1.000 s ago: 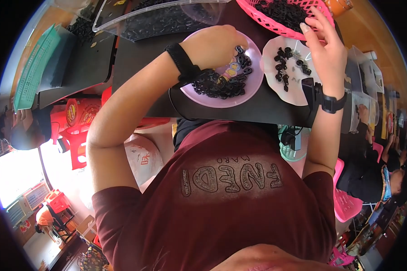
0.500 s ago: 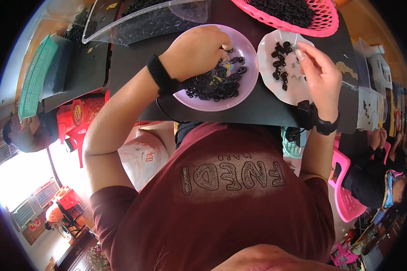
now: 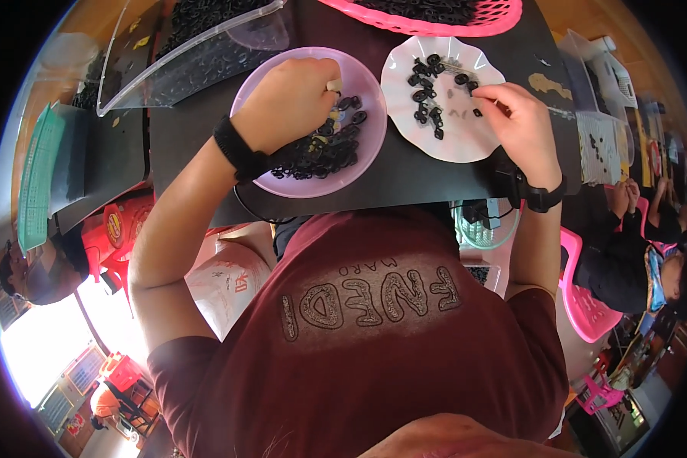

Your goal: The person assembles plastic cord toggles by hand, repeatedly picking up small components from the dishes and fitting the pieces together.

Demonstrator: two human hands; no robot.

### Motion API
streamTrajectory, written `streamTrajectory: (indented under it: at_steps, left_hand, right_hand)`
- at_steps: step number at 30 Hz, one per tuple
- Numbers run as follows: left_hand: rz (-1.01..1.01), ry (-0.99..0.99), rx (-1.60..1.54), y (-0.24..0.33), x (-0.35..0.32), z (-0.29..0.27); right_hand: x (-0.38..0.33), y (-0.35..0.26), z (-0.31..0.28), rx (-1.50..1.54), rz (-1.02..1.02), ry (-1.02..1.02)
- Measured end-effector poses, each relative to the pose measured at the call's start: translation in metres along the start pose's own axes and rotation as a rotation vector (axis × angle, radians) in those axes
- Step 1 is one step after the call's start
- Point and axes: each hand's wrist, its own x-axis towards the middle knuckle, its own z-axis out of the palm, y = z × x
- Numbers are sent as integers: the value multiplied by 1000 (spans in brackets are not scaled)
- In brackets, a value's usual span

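Observation:
My left hand (image 3: 291, 95) hangs over a light purple bowl (image 3: 372, 149), fingers bent and closed at the tips. What those fingertips hold, if anything, is too small to make out. A heap of small black plastic parts with holes (image 3: 317, 156) fills the bowl's near side. To the right, my right hand (image 3: 523, 122) pinches thumb and forefinger together above a white wavy-edged plate (image 3: 454, 141). Anything in that pinch is hidden or too small to name. More black parts (image 3: 421, 96) lie in a row on the plate, with a few loose ones close to my right fingertips.
Beyond the bowl stands a clear plastic bin (image 3: 229, 72) of black parts. A pink basket (image 3: 466, 27) of similar parts sits at the back. A green basket (image 3: 40, 179) is at far left, clear tubs (image 3: 607, 137) at right. Other people sit on both sides.
The view has shifted, so table things appear further left. My right hand has come lower toward the plate, and black parts now lie beside its fingertips. My left hand remains over the bowl.

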Motion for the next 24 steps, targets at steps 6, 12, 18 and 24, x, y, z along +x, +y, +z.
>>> streamTrajectory:
  at_steps: [6, 12, 18, 24]
  left_hand:
    - [-55, 123, -278, 7, -19, -10]
    - [-343, -17, -820, 18, -45, -17]
    - [-404, 10, -1222, 23, -57, -16]
    - [-371, 90, -1355, 20, -65, -3]
  right_hand:
    - [0, -2, 2, -180, -197, -117]
    - [4, -14, 5, -329, -161, -194]
    - [16, -19, 9, -519, -117, -328]
    - [21, -18, 10, -429, -68, -322]
